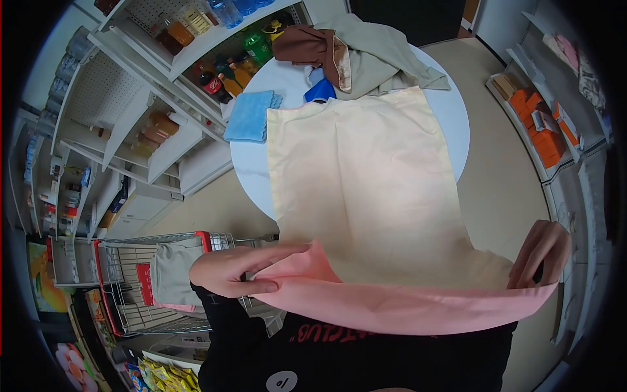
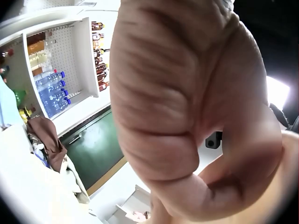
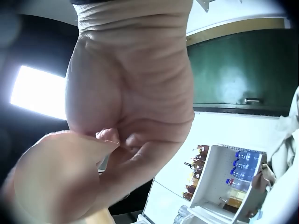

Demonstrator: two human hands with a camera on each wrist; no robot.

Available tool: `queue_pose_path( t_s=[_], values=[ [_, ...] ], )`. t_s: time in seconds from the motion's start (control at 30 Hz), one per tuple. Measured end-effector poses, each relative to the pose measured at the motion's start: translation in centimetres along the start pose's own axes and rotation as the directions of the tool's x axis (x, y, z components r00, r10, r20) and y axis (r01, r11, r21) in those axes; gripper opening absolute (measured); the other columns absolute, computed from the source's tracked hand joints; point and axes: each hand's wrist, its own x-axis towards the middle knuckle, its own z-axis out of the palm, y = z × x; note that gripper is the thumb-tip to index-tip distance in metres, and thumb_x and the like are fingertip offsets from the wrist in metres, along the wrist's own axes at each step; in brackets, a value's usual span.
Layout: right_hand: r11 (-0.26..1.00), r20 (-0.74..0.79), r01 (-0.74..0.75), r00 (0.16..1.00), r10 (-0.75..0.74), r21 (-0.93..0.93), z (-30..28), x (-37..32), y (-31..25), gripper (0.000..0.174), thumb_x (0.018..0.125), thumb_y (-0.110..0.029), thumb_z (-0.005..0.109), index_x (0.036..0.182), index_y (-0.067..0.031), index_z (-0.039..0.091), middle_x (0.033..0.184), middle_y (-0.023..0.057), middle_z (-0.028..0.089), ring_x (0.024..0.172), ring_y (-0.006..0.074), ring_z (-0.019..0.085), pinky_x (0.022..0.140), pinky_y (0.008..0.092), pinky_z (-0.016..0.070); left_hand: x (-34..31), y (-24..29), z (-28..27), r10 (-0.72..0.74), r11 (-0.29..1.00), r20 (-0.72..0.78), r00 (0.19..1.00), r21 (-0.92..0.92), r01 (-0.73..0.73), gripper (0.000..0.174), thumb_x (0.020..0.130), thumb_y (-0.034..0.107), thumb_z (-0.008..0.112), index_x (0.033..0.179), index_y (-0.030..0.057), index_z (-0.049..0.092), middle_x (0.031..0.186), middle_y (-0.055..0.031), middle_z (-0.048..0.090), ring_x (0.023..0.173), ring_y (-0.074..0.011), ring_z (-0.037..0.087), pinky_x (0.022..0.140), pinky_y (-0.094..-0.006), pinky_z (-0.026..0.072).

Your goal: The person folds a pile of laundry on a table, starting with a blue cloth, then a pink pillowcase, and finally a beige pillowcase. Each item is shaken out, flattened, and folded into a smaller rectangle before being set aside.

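Observation:
A wide cloth [image 1: 366, 183], cream on one face and pink on the other, stretches between both hands in front of the person's body. Its near edge is folded over, showing a pink band [image 1: 405, 307], while its far end lies on a round white table [image 1: 457, 124]. My left hand [image 1: 225, 271] pinches the pink fold's left end between thumb and fingers. At the opposite end, my right hand [image 1: 542, 255] grips the corner with bent fingers. Pale cloth [image 3: 56, 177] hangs by the right hand in the right wrist view. The left palm fills much of the left wrist view.
A folded blue cloth [image 1: 251, 116], a brown cloth [image 1: 307, 49] and a grey-green cloth [image 1: 385, 55] lie on the table. To the left stands a shopping cart [image 1: 130, 307] holding grey cloth. Shelves with bottles [image 1: 255, 46] line the back left; another shelf [image 1: 548, 130] stands right.

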Motion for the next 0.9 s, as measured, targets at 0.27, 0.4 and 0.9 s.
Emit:
queue_pose_path(
  t_s=[0.27, 0.4, 0.9],
  values=[
    [0.990, -0.220, -0.114, 0.971, 0.092, -0.087, -0.7, -5.2, 2.0, 0.018, 0.095, -0.008, 0.068, 0.078, -0.0080, 0.073, 0.070, 0.0079, 0.071, 0.052, 0.0160, 0.066, 0.048, 0.0280, 0.0541, 0.8, -1.6, -1.8, 0.158, 0.958, 0.045, 0.986, 0.234, -0.164, 0.034, 0.103, 0.011, 0.066, 0.135, 0.0000, 0.068, 0.122, -0.0131, 0.073, 0.083, -0.0134, 0.064, 0.077, -0.0291, 0.0506],
    [0.432, -0.624, -0.892, 0.412, 0.664, -0.128, -7.3, 2.3, 1.1, 0.028, 0.091, -0.031, 0.082, 0.092, -0.0035, 0.076, 0.076, -0.0034, 0.066, 0.060, 0.0063, 0.057, 0.056, 0.0249, 0.0453, 2.6, -0.3, -7.6, 0.202, 0.957, -0.495, 0.845, 0.284, -0.063, 0.030, 0.103, 0.016, 0.066, 0.128, 0.0010, 0.074, 0.121, -0.0061, 0.075, 0.096, -0.0106, 0.065, 0.084, -0.0274, 0.0522],
    [0.223, -0.286, -0.189, 0.450, -0.846, -0.956, -13.5, 19.2, -15.1, 0.039, 0.107, -0.040, 0.061, 0.131, -0.0094, 0.067, 0.105, 0.0000, 0.071, 0.081, 0.0110, 0.065, 0.066, 0.0254, 0.0526, -1.2, 31.1, -18.1, 0.961, 0.045, -0.145, -0.237, 0.923, -0.383, 0.059, 0.100, 0.038, 0.067, 0.143, 0.0044, 0.044, 0.135, -0.0120, 0.040, 0.123, -0.0266, 0.040, 0.107, -0.0466, 0.0288]
  ],
)
